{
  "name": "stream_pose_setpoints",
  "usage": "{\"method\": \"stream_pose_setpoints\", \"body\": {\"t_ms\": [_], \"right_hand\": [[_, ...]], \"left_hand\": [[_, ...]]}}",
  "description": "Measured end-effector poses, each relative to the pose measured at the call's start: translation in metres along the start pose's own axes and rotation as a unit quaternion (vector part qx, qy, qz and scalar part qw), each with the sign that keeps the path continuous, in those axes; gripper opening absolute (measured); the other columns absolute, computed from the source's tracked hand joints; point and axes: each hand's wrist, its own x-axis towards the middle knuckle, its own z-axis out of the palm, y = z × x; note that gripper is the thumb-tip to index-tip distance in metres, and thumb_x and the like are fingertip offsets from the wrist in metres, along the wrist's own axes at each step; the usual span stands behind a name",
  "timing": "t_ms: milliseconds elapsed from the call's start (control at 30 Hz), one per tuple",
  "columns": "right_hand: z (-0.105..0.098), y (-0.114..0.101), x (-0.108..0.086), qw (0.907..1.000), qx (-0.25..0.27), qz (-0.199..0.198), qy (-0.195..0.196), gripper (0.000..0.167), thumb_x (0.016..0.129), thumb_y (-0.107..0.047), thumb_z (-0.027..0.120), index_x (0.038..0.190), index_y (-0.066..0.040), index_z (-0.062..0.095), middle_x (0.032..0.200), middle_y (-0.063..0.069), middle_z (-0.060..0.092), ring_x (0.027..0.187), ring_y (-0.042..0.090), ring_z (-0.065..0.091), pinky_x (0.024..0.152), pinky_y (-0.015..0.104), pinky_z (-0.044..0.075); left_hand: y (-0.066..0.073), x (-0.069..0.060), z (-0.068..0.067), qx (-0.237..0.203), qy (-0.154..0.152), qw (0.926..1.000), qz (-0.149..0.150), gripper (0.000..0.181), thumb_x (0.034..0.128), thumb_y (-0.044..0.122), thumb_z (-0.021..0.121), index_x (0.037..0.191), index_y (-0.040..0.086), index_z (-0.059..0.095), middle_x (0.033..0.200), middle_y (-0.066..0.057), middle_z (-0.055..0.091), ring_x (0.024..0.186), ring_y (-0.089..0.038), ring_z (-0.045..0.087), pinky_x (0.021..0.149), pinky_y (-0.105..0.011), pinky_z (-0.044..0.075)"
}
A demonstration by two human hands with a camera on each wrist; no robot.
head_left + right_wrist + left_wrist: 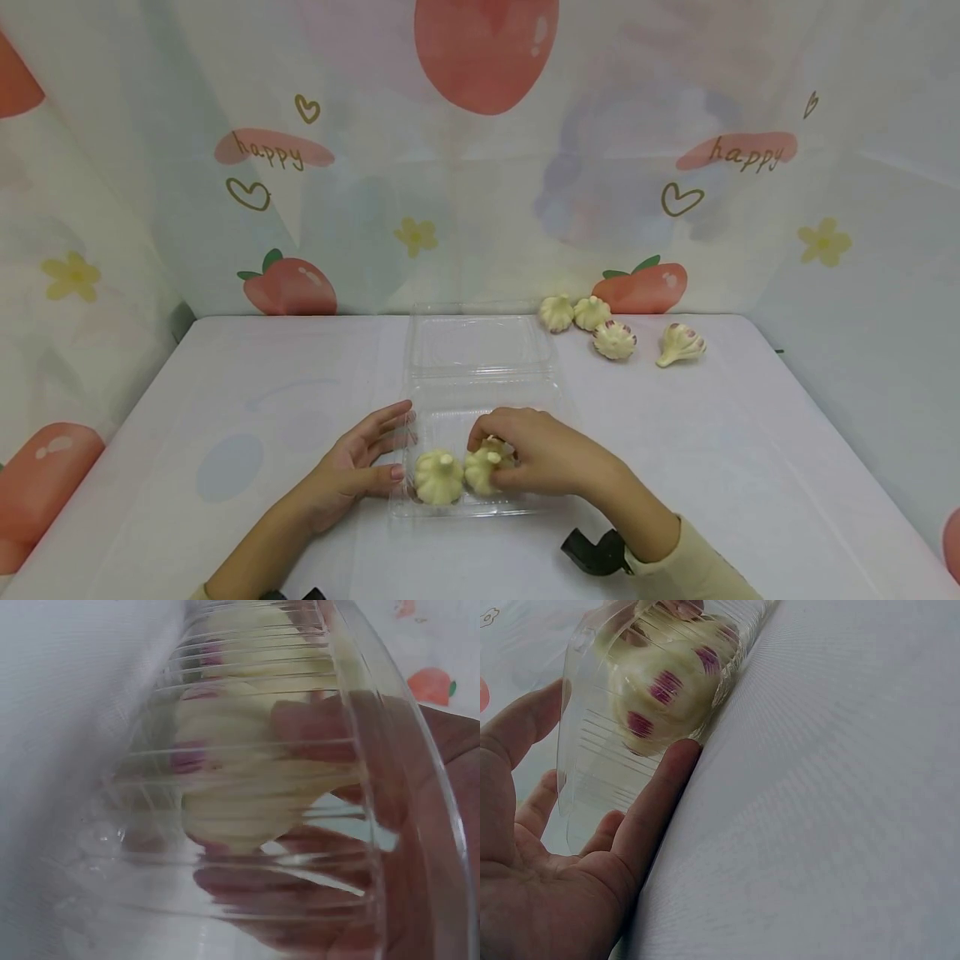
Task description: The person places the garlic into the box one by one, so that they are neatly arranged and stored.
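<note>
A clear plastic clamshell box [450, 427] lies on the table with its lid laid back. One pale garlic bulb [438, 477] sits in its front left corner, stem up. Beside it my right hand [551, 454] grips a second garlic bulb [482, 468] between thumb and fingers, inside the box. In the right wrist view that bulb [240, 806] shows through the box's ribbed wall. My left hand [352, 467] rests against the box's left side, fingers extended. The left wrist view shows purple marks on the first bulb [664, 682] behind the plastic.
At the back right lie more garlic bulbs: two pale ones [556, 313] side by side, a purple-marked one [615, 340] and another on its side [682, 344]. A black wrist device [596, 552] is near the right sleeve. Printed cloth [480, 192] hangs behind the table.
</note>
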Motion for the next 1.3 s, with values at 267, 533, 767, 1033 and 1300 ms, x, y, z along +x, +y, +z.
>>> {"method": "stream_pose_setpoints", "body": {"t_ms": [267,533,767,1033,1300], "right_hand": [[0.0029,0.0006,0.0014,0.9999,0.006,0.001,-0.012,0.029,0.081,-0.013,0.071,0.108,-0.022,0.067,0.103,-0.015,0.064,0.082,0.014,0.057,0.074,0.025,0.046],[0.0039,-0.0004,0.0015,0.9996,0.005,0.003,-0.028,0.036,0.086,-0.018,0.072,0.121,-0.019,0.066,0.116,-0.013,0.066,0.094,0.005,0.057,0.085,0.031,0.049],[0.0052,-0.0003,0.0012,0.9995,-0.003,0.003,-0.03,0.037,0.088,-0.021,0.072,0.125,-0.019,0.065,0.12,-0.013,0.066,0.1,0.003,0.057,0.092,0.035,0.049],[0.0036,-0.0014,-0.0004,0.9996,-0.01,0.003,-0.026,0.039,0.088,-0.023,0.073,0.126,-0.02,0.064,0.121,-0.011,0.066,0.105,0.004,0.057,0.096,0.037,0.048],[0.0011,-0.003,-0.0017,0.9996,-0.01,0.007,-0.024,0.04,0.088,-0.024,0.073,0.127,-0.019,0.064,0.123,-0.009,0.066,0.108,0.005,0.058,0.097,0.039,0.048]], "left_hand": [[0.0006,-0.0001,0.0006,-0.001,-0.003,1.0,0.001,0.08,0.0922,0.003,0.066,0.158,0.013,0.022,0.163,-0.016,0.015,0.146,-0.041,0.022,0.092,-0.049,0.054],[0.0006,-0.0007,0.0005,-0.001,-0.001,1.0,0.0,0.08,0.0921,0.003,0.066,0.158,0.013,0.022,0.163,-0.015,0.015,0.146,-0.041,0.021,0.092,-0.049,0.053],[0.0005,-0.0005,0.0005,-0.001,-0.006,1.0,0.003,0.08,0.0926,0.003,0.066,0.159,0.013,0.021,0.163,-0.015,0.015,0.146,-0.041,0.021,0.092,-0.049,0.054],[0.0,-0.0005,0.0004,-0.002,-0.003,1.0,0.001,0.08,0.0927,0.003,0.066,0.159,0.013,0.022,0.163,-0.015,0.015,0.147,-0.042,0.02,0.092,-0.049,0.053],[0.0,-0.0001,0.0003,-0.003,-0.001,1.0,0.001,0.08,0.0925,0.003,0.066,0.159,0.013,0.022,0.163,-0.015,0.015,0.147,-0.042,0.02,0.092,-0.05,0.054]]}}
